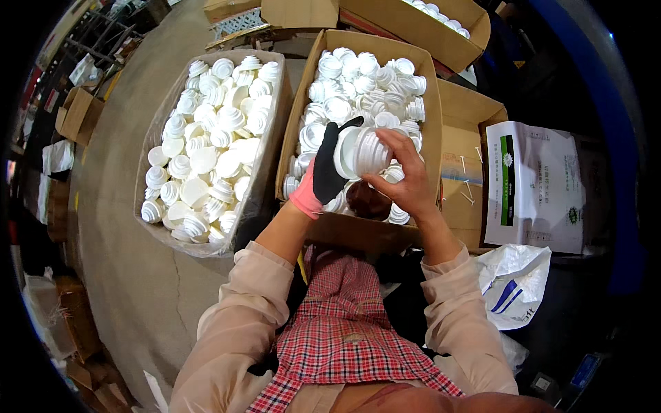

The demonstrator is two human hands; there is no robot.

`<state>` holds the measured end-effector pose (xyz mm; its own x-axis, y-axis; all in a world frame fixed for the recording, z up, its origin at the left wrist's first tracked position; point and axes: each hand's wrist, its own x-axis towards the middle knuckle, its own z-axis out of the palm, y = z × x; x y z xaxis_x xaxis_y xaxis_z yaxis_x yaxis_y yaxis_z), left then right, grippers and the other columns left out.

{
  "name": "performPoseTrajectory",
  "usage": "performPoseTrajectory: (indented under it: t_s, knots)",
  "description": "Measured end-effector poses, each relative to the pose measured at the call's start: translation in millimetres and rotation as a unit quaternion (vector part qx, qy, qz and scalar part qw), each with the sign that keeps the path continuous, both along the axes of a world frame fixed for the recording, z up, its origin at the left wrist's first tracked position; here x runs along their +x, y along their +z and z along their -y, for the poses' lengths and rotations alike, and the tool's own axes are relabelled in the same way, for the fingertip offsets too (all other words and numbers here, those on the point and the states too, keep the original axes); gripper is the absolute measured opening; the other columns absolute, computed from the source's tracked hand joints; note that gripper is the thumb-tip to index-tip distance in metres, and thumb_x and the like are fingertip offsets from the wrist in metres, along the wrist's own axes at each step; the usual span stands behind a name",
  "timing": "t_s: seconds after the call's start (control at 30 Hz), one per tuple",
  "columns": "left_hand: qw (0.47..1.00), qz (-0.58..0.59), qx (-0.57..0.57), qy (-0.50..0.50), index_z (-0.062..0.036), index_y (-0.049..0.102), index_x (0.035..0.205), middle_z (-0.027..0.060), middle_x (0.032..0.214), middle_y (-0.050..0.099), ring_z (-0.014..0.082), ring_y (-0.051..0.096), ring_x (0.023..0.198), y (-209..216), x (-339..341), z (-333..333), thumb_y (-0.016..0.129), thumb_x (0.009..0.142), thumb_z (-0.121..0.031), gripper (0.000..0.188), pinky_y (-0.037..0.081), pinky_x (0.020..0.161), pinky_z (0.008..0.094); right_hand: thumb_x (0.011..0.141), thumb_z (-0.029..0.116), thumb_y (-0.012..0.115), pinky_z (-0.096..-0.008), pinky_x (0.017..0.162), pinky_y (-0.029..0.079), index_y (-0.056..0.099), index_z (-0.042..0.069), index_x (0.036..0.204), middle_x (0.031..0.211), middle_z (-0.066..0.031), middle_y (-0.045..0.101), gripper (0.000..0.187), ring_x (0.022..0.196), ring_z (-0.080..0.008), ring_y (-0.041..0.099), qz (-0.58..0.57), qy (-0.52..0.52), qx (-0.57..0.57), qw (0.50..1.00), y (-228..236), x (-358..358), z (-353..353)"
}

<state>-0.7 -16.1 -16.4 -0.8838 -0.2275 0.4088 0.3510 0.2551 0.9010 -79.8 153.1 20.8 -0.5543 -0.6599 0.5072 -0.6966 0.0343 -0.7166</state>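
Observation:
My left hand point(326, 177), in a black and pink glove, is closed on the rim of a smooth white plastic disc point(343, 154). Against that disc sits a translucent white ribbed cap point(370, 152), pinched by the bare fingers and thumb of my right hand point(412, 180). Whether the two pieces are joined, I cannot tell. Both hands are over the near part of a cardboard box point(429, 96) filled with similar white ribbed caps point(337, 109). Just below the held pieces, a dark reddish-brown round object point(368, 200) rests among the caps.
Left of the box stands a plastic-lined container point(267, 131) heaped with cream-white stepped caps point(204, 160). To the right are an open carton point(458, 110), a white printed sack point(527, 186) and a crumpled plastic bag point(513, 282). Another carton point(475, 51) with white pieces stands behind.

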Motion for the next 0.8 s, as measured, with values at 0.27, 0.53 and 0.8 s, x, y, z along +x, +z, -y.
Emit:
performPoseTrajectory:
  t_s: [0.27,0.53,0.8]
  knots:
    - [0.998,0.017,0.061,-0.025,0.0002,0.038,0.141,0.0147,0.133,0.049,0.0248,0.051,0.121,-1,1,-1,0.067,0.078,-0.005,0.069,0.04,0.104,0.0348,0.065,0.012,0.082,-0.0412,0.096,0.043,0.055,0.006,0.129,0.125,-0.0141,0.054,0.069,0.112,-0.0339,0.052,-0.098,-0.006,0.019,0.995,0,5,10]
    - [0.999,-0.009,0.037,-0.021,-0.0009,0.035,0.143,0.0143,0.137,0.048,0.0218,0.049,0.125,8,8,3,0.065,0.077,-0.003,0.072,0.039,0.105,0.0341,0.065,0.01,0.082,-0.0415,0.095,0.044,0.054,0.006,0.13,0.126,-0.0143,0.054,0.07,0.111,-0.0337,0.052,-0.098,-0.006,0.022,0.995,1,9,16]
    - [0.999,0.014,0.03,-0.028,-0.0019,0.033,0.144,0.0131,0.136,0.049,0.0213,0.049,0.124,10,9,7,0.065,0.079,-0.005,0.073,0.038,0.106,0.034,0.064,0.008,0.081,-0.0411,0.094,0.044,0.054,0.006,0.13,0.125,-0.0136,0.054,0.071,0.109,-0.033,0.052,-0.1,-0.002,0.019,0.995,3,12,19]
